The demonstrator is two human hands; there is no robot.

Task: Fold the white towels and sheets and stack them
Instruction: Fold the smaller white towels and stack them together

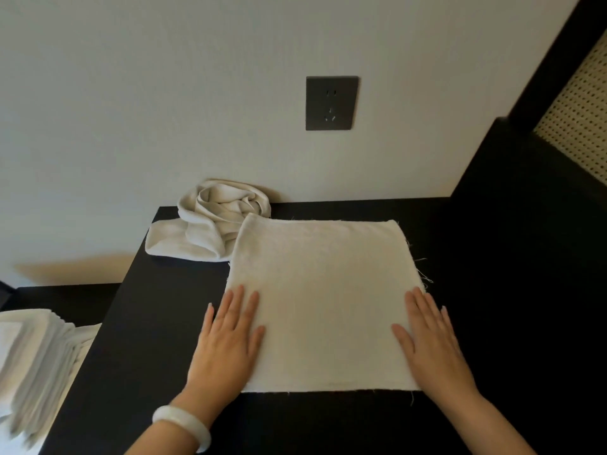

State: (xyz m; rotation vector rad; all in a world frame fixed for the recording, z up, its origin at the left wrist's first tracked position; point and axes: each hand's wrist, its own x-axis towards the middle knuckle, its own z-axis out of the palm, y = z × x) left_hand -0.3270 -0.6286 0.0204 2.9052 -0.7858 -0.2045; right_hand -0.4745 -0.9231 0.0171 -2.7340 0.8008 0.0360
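A white towel (323, 300) lies spread flat as a square on the black table (154, 339). My left hand (228, 343) rests flat on the towel's left edge, fingers straight, a white bangle on the wrist. Flat on the right edge lies my right hand (430, 339), fingers also straight. A crumpled white towel (210, 221) sits at the table's back left corner, touching the flat towel. A stack of folded white towels (36, 362) stands off the table at the far left.
The wall with a dark power socket (331, 103) rises right behind the table. A black headboard-like panel (525, 224) borders the right side. Loose threads hang off the flat towel's right edge.
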